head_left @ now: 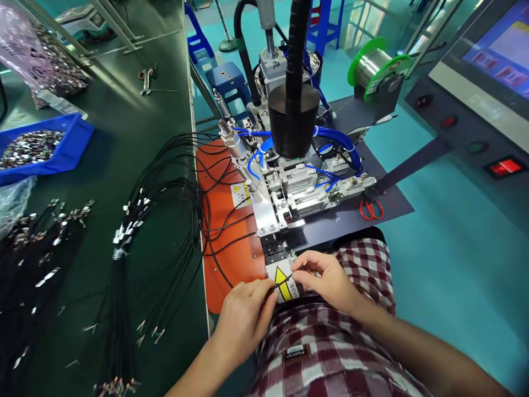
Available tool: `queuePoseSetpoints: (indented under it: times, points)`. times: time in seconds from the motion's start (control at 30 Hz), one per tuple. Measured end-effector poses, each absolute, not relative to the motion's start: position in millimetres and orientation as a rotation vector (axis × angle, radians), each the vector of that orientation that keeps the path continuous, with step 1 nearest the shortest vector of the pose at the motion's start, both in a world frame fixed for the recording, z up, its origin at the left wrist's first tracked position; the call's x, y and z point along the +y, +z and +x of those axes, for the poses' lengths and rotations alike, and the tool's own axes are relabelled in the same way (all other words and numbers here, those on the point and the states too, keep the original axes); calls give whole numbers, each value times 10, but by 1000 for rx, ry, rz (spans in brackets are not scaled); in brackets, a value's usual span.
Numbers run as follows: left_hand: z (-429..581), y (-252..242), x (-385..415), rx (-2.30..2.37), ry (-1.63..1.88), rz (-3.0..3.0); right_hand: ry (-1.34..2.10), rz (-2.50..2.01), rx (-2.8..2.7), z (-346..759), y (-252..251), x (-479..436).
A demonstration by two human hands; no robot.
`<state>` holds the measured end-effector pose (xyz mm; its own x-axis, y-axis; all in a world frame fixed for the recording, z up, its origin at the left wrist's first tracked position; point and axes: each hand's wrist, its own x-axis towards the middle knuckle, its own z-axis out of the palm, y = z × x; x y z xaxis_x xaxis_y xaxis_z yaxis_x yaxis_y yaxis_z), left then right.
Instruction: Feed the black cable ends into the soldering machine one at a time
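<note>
Just above my lap, my left hand [248,309] and my right hand [324,278] pinch a thin black cable [284,281] between them. The left fingers close on it at one side; the right thumb and forefinger hold it near its end, whose tip is too small to make out. Beneath the cable lies a white plate with a yellow arrow [281,274], at the near end of the machine's metal track [276,249]. More black cables [198,204] run from the machine [297,187] across its orange base [231,259] to the table on the left.
On the dark green table [165,105] lie a bundle of black cables [119,298], loose cables with metal ends [53,231], a blue bin of small metal parts [78,143] and a wrench [146,81]. Red-handled scissors [371,209], a wire spool [372,66] and a control panel [475,121] stand right.
</note>
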<state>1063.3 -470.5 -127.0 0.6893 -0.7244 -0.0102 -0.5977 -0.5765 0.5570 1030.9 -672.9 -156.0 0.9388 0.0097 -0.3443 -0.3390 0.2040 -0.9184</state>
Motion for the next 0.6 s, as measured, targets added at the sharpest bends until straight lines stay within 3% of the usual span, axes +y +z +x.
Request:
queuePoseSetpoints:
  times: [0.13,0.43,0.6]
  points:
    - [10635,-1208,-4763,-623,-697,2095,316,-1362,213,10335,-1557,-6630]
    - [10752,-1173,-4956,-409,-789,1832,133,-1515,121,10402,-1541,-6718]
    - [10884,-1214,-5033,-201,-933,1600,172,-1376,267,10428,-1507,-6831]
